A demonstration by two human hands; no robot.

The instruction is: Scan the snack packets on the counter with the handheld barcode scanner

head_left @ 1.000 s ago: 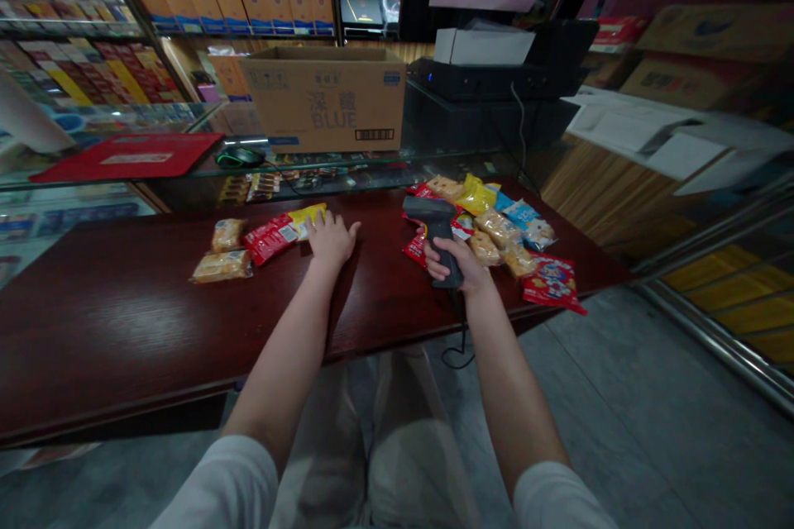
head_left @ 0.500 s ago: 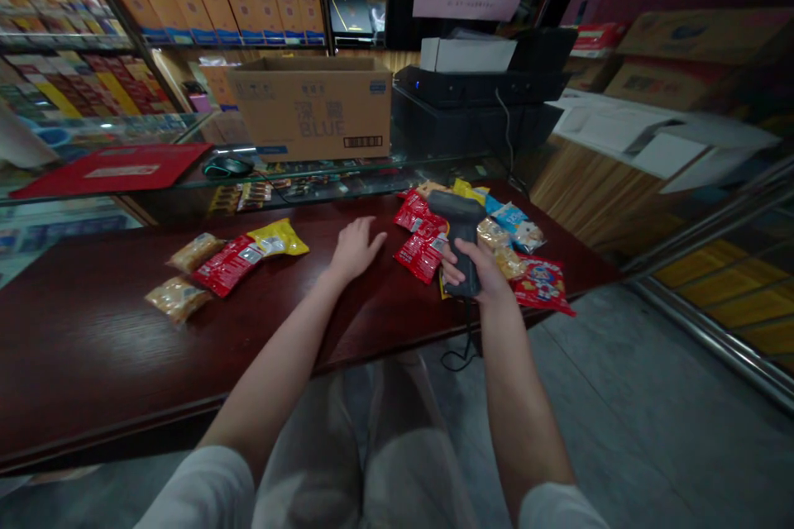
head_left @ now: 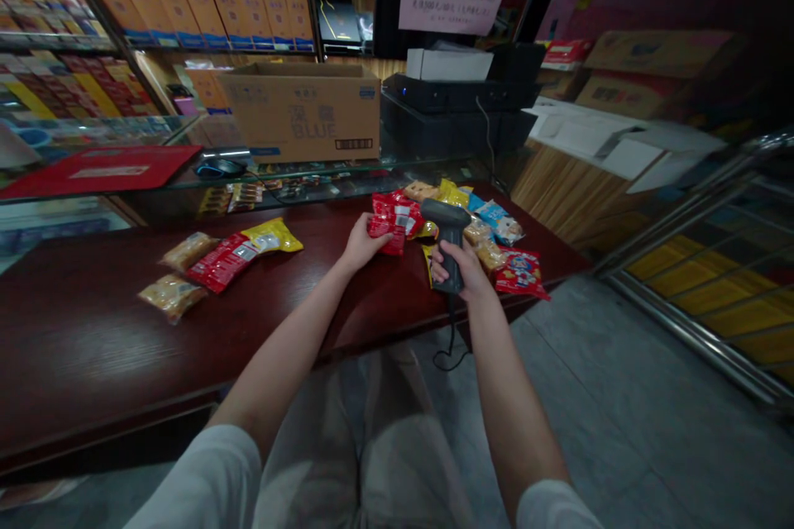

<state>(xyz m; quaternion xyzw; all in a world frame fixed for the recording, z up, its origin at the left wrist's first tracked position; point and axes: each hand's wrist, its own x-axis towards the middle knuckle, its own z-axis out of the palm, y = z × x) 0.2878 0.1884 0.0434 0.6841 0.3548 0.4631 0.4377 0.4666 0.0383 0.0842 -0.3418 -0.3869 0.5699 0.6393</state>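
Note:
My left hand [head_left: 363, 244] is closed on a red snack bag [head_left: 390, 238], thumb on its near side, close to the pile. In my right hand [head_left: 460, 266] is a black barcode scanner [head_left: 447, 219], held upright by its handle with a cord hanging below. Around the scanner lie a yellow bag [head_left: 454, 193], a blue and white bag [head_left: 499, 221], clear packs of tan food [head_left: 487, 252] and a red bag with a cartoon figure [head_left: 522, 273]. Further left on the table are a red bag [head_left: 224, 262], a yellow bag [head_left: 273, 236] and two clear packs [head_left: 172, 295].
The dark red wooden table [head_left: 279, 331] meets a glass counter behind it. On that counter stand an open cardboard box [head_left: 303, 116], a computer mouse [head_left: 220, 168], a red mat [head_left: 112, 169] and a black machine [head_left: 459, 95]. At right is a metal rail [head_left: 682, 322].
My left hand has moved right from the bare tabletop and taken hold of a red snack bag, shifting it slightly left of the pile. The scanner stays in my right hand.

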